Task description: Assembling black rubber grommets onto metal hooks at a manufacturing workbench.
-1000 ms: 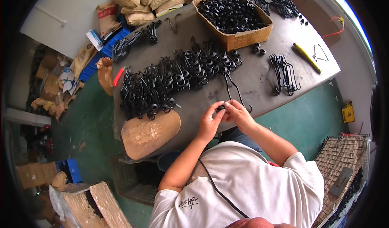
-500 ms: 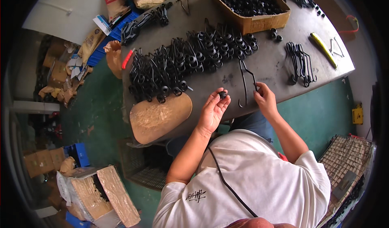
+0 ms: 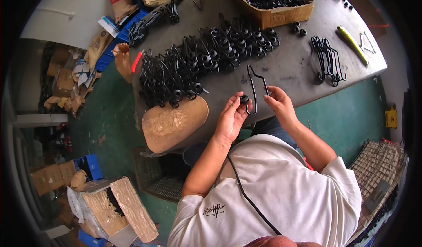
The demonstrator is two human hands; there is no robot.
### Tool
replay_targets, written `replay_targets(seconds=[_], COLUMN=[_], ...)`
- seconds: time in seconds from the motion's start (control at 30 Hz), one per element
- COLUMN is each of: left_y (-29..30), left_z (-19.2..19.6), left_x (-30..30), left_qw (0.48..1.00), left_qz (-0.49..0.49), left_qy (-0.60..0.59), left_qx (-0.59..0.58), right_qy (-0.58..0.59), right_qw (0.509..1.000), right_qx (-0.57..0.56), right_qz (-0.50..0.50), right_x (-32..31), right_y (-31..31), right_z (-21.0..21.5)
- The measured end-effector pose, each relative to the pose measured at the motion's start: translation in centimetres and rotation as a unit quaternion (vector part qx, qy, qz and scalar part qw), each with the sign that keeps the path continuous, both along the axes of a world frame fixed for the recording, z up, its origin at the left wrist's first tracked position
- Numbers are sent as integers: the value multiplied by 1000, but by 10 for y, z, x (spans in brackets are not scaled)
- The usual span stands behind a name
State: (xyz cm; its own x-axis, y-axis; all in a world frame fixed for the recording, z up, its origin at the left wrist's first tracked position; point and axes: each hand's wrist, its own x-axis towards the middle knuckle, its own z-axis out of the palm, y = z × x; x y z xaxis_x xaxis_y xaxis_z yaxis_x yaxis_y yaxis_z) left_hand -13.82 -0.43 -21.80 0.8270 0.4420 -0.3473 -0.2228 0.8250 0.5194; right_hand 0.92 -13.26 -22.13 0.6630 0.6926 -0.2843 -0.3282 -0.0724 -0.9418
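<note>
A small black round ring-like part (image 3: 244,99), seemingly rubber or plastic, is pinched in the fingers of my left hand (image 3: 230,118). My right hand (image 3: 280,105) grips one leg of a bent black wire hook (image 3: 253,88). The hook's curved lower end hangs right beside the left fingertips; whether it touches the ring is too fine to tell. Beyond both hands, a long pile of similar black wire hooks (image 3: 193,64) lies on the grey metal table (image 3: 285,62), many with round black parts on their ends.
A cardboard box (image 3: 285,17) full of black round parts stands at the far side. Bare wire hooks (image 3: 327,62) lie at right, near a yellow tool (image 3: 353,46). A worn brown board (image 3: 176,124) sits at the near left edge, a red-handled item (image 3: 137,61) farther left.
My right hand has shifted left and slightly up with the wire hook, whose curved end has come close to the left hand. The left hand still pinches the black ring.
</note>
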Motion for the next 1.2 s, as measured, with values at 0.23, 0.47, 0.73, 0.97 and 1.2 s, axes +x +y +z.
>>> replay_targets(seconds=[0.23, 0.47, 0.73, 0.97, 1.2], left_y=[-3, -4, -8, -25, -7], left_z=[3, 7, 9, -2, -20], left_x=[1, 1, -3, 5, 7], left_qw=[1000, 1000, 984, 852, 768], left_qz=[-3, -13, -29, 86, 117], left_qy=[10, 8, 46, 160, 218], left_qx=[-6, 22, 170, 491, 591], right_qy=[-4, -32, -89, -71, -124], right_qw=[1000, 999, 996, 996, 991], right_qx=[-27, -33, -4, 16, -52], right_qz=[7, 18, 7, -54, 16], right_x=[1, 5, -10, -43, -43], right_y=[5, 4, 3, 10, 10], right_z=[0, -10, -7, -17, -12])
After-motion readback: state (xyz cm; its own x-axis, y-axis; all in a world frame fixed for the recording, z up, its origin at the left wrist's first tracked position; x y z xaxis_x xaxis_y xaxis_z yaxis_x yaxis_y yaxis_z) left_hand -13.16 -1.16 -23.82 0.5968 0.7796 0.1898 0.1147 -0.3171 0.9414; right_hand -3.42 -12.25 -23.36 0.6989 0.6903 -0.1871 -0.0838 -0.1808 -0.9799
